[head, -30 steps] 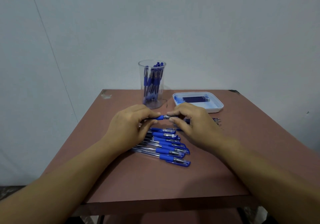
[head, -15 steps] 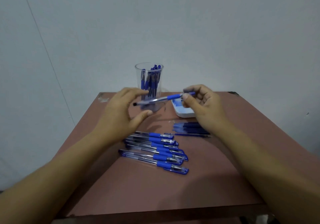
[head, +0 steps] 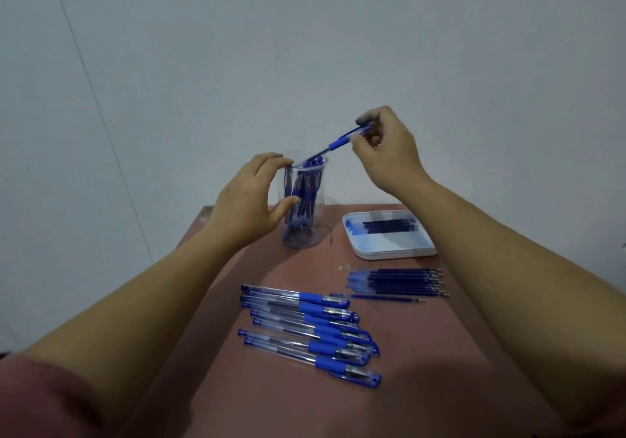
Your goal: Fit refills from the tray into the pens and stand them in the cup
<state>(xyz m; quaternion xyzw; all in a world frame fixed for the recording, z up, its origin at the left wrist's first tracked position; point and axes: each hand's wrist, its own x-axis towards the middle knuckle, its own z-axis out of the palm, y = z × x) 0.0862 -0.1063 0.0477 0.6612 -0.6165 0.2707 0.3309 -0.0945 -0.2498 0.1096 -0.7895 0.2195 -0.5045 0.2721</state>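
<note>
Blue-gripped pen (head: 342, 139) is hanging at a slant from the right hand (head: 389, 153), which is pinching it by the upper end, and the lower end is sitting right at the mouth of the clear cup (head: 305, 231). The left hand (head: 250, 207) is wrapping round the cup's side, thumb on the wall and fingers up by the rim, bracing it. My take: the cup is already looking pretty packed, so I'd be tipping the pen more upright and aiming for a gap rather than shoving against the caps, and only letting go once it's sliding down inside. Bracing is probably helping too, since a tall narrow cup tips easily. Below the right hand the tray (head: 393, 251) is holding refills, loose refills (head: 396, 283) are lying on the counter (head: 288, 403) just nearer than that, and a row of pens (head: 311, 332) is waiting between the forearms.
</note>
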